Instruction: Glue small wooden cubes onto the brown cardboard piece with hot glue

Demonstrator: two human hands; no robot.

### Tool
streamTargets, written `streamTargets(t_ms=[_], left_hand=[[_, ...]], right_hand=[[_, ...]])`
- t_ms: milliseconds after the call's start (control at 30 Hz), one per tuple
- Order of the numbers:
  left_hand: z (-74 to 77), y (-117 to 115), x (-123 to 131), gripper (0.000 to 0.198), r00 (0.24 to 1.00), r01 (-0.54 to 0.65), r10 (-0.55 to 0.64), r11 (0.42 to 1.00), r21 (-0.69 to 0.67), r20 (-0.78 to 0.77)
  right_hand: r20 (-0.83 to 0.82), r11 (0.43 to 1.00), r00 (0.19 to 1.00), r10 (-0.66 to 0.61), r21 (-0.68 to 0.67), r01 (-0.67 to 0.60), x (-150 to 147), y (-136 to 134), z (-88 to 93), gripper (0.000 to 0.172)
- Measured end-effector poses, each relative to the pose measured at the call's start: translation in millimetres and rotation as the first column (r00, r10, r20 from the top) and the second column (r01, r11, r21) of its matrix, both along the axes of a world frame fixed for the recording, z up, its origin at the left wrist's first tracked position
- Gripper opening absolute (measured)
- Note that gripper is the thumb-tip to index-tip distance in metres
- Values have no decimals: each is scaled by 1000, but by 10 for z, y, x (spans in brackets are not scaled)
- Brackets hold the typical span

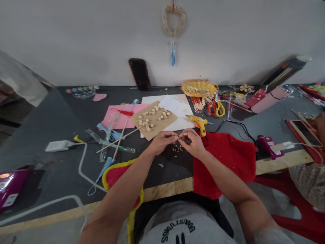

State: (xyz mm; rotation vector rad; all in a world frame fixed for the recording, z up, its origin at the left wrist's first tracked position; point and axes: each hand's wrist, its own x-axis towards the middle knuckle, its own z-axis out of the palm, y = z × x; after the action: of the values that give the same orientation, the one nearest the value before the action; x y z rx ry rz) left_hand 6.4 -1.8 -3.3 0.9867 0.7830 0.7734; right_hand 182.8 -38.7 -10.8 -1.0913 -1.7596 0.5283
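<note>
At the near edge of the worktop point(162, 178), a small pale piece point(185, 134) sits in the fingers of the right hand point(186, 139), which are clamped on it. The left hand point(165, 139) meets the right, thumb and forefinger close together; I cannot tell whether they grip anything. Just below, at 6 o'clock from the hands, tiny wooden bits point(178, 148) lie scattered.

At 11 o'clock, brown card point(162, 127) carries clusters of pale beads point(146, 124), overlapping a white sheet point(177, 124). A yellow glue gun point(199, 121) lies near at 2 o'clock, with red-and-yellow scissors point(219, 109) beyond it. A red cloth point(225, 162) spreads at 4 o'clock, hanging over the edge.

Farther out, thin sticks point(120, 139) and plastic-wrapped strips lie at 9 o'clock, a pink sheet point(106, 117) at 10. A yellow basket point(200, 95) stands at 1 o'clock, and a dark phone point(140, 74) leans on the wall at 11. On the wall at 12 hangs a heart-shaped wreath point(164, 20) with a blue tassel point(173, 58). Another person's hand point(321, 126) shows at 3 o'clock.
</note>
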Motion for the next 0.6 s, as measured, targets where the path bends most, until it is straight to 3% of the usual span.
streamTargets(t_ms=[333,600], left_hand=[[-4,13,-22,33,999,46,-45,998,46,-17],[-24,3,-8,36,1000,28,-28,999,-19,-7]], right_hand=[[-43,1000,999,19,16,-18,7,-6,25,5],[-27,999,1000,8,38,-7,8,7,8,7]])
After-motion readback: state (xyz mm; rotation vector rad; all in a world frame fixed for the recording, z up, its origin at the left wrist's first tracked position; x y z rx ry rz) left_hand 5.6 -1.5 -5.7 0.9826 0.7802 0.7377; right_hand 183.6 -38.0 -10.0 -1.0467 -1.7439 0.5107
